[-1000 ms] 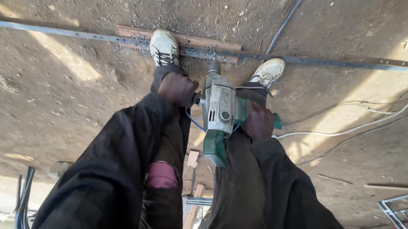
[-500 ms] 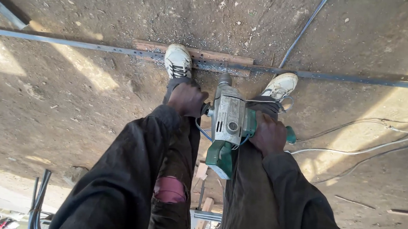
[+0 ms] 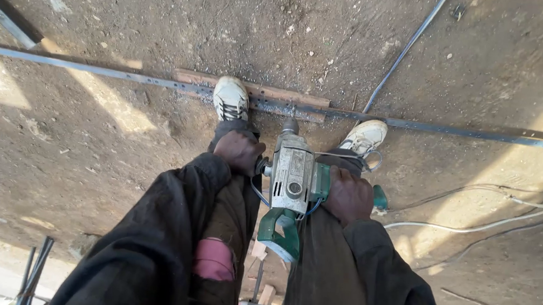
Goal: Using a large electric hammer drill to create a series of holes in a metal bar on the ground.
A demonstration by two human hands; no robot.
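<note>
I look down at a heavy silver and green power drill (image 3: pixel 291 179) pointed at a long perforated metal strip (image 3: pixel 445 128) on the dirt ground. My left hand (image 3: pixel 240 151) grips the drill's left side handle. My right hand (image 3: pixel 349 196) is closed around the green handle on the right. The drill's tip meets the strip where it lies over a wooden plank (image 3: pixel 301 99). My two white shoes (image 3: pixel 231 97) (image 3: pixel 365 136) stand on or beside the strip, either side of the drill.
A white cable (image 3: pixel 483 228) and thin dark wires trail over the dirt at right. A grey pipe (image 3: pixel 406 50) runs up to the top right. Dark rods (image 3: pixel 34 269) lie at the bottom left. Wood scraps sit between my legs.
The view has shifted so the strip and shoes sit a bit lower in frame. Both hands keep the same grip on the drill.
</note>
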